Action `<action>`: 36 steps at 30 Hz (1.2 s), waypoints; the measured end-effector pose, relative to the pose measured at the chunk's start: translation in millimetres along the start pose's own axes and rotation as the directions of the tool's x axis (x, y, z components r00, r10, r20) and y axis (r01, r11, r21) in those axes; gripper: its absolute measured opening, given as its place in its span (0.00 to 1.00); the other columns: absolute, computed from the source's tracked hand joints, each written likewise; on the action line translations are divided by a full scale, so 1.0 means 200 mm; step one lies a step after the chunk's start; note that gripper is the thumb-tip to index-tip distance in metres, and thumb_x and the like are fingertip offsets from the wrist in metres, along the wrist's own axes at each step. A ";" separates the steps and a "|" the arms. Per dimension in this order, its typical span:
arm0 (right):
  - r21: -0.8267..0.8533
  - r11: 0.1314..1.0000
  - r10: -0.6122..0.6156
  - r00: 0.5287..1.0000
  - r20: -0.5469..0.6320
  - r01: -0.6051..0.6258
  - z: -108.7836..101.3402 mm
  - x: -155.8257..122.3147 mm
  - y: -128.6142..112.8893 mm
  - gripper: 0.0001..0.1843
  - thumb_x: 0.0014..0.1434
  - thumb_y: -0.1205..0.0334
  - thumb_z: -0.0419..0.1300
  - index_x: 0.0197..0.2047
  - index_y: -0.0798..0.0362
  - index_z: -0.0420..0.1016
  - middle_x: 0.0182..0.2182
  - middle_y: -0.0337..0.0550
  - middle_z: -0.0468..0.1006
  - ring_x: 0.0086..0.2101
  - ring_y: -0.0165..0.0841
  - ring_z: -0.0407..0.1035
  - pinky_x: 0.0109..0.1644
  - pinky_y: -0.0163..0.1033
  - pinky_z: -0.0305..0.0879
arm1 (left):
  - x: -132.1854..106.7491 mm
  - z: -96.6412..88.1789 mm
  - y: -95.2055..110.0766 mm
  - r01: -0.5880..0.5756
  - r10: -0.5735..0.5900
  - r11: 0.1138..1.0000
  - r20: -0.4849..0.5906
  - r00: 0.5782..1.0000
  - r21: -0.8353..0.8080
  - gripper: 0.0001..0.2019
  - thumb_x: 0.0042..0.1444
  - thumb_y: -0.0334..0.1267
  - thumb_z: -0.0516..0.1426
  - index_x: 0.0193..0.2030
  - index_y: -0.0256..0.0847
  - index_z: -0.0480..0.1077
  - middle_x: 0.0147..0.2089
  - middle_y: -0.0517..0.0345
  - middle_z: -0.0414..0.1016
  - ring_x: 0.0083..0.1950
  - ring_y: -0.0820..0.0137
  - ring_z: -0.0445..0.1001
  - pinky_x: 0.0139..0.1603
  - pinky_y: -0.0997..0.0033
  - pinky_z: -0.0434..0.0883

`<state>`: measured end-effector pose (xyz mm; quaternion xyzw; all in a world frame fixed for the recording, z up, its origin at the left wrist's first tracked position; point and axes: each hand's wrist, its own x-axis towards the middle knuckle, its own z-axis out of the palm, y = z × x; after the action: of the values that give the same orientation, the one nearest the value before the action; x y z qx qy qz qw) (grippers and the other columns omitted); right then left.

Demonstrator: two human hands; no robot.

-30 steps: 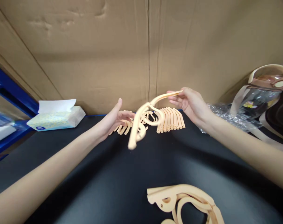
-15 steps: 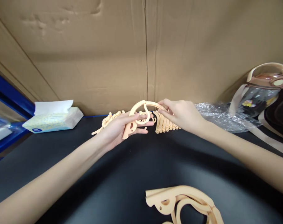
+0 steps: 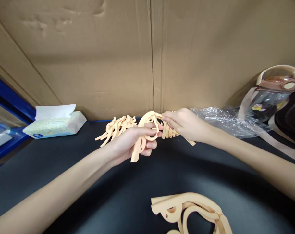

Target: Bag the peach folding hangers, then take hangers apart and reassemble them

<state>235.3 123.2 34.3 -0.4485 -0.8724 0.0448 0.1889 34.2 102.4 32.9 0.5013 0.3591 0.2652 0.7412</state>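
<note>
My left hand [image 3: 128,141] is closed around a beige plastic folding hanger [image 3: 137,150], its thumb lying across the curved arm and its fingers behind. A thin hook part [image 3: 156,133] curls from the top of that arm. At the upper end, my right hand [image 3: 186,123] pinches the hanger with thumb and forefinger. From under this hand sticks a flat beige end [image 3: 191,142], partly hidden by the palm. Behind my left hand lies a heap of beige hooks [image 3: 116,126]. Several beige arms [image 3: 168,132] stand in a row behind my right hand, partly covered by it.
Stacked beige hangers [image 3: 193,200] lie at the near edge of the black table [image 3: 108,201]. A tissue pack [image 3: 55,125] is at the left, clear plastic wrap [image 3: 217,122] and a strapped water bottle [image 3: 269,100] at the right. A cardboard wall [image 3: 101,65] closes off the back.
The hanger has come slightly lower and nearer, and my left fingers have curled around it. My right hand has shifted a little left and down, and a flat end now shows beneath it.
</note>
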 end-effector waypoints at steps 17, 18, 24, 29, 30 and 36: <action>-0.199 0.820 0.532 0.843 -0.078 -0.536 0.14 0.04 0.46 0.14 0.64 0.63 0.50 0.48 0.60 0.72 0.39 0.62 0.81 0.41 0.48 0.76 0.41 0.45 0.65 | 0.27 0.06 -0.19 -0.169 0.519 0.161 0.062 0.853 0.972 0.10 0.53 0.26 0.53 0.36 0.45 0.56 0.42 0.49 0.70 0.45 0.56 0.70 0.44 0.57 0.67; -0.205 0.821 0.529 0.845 -0.079 -0.533 0.14 0.04 0.46 0.15 0.65 0.62 0.50 0.50 0.60 0.71 0.40 0.62 0.81 0.41 0.48 0.76 0.41 0.45 0.66 | 0.27 0.06 -0.19 -0.163 0.516 0.139 0.070 0.854 0.977 0.10 0.53 0.26 0.53 0.36 0.44 0.57 0.41 0.49 0.70 0.45 0.55 0.70 0.44 0.56 0.67; -0.190 0.849 0.496 0.868 -0.031 -0.493 0.13 0.05 0.49 0.17 0.63 0.64 0.50 0.53 0.59 0.69 0.40 0.57 0.81 0.41 0.46 0.76 0.42 0.44 0.65 | 0.27 0.05 -0.19 -0.183 0.501 0.079 0.120 0.857 0.980 0.12 0.51 0.22 0.52 0.36 0.44 0.58 0.40 0.50 0.71 0.43 0.57 0.69 0.41 0.58 0.66; -0.149 0.867 0.479 0.878 -0.012 -0.476 0.12 0.04 0.49 0.18 0.63 0.63 0.52 0.54 0.58 0.69 0.38 0.55 0.82 0.40 0.45 0.75 0.42 0.44 0.64 | 0.28 0.04 -0.19 -0.205 0.516 0.109 0.121 0.848 0.973 0.10 0.54 0.25 0.53 0.37 0.44 0.58 0.41 0.50 0.71 0.44 0.57 0.70 0.43 0.58 0.66; -0.140 0.867 0.481 0.877 -0.020 -0.479 0.12 0.04 0.48 0.18 0.63 0.63 0.52 0.54 0.58 0.70 0.38 0.56 0.81 0.40 0.46 0.75 0.41 0.44 0.64 | 0.28 0.04 -0.18 -0.203 0.525 0.128 0.107 0.844 0.971 0.09 0.55 0.28 0.54 0.37 0.44 0.58 0.42 0.50 0.71 0.45 0.57 0.70 0.44 0.58 0.66; -0.004 0.922 0.385 0.918 -0.097 -0.387 0.03 0.04 0.30 0.14 0.66 0.61 0.48 0.45 0.53 0.74 0.37 0.49 0.81 0.38 0.40 0.73 0.39 0.41 0.62 | 0.22 0.04 -0.09 -0.210 0.601 0.397 -0.080 0.795 0.893 0.16 0.68 0.54 0.44 0.35 0.45 0.54 0.32 0.60 0.68 0.33 0.65 0.69 0.33 0.65 0.63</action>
<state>274.4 165.7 17.2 -0.6154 -0.7574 0.0498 0.2124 67.9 125.4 6.9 0.8058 0.4440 0.3254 0.2184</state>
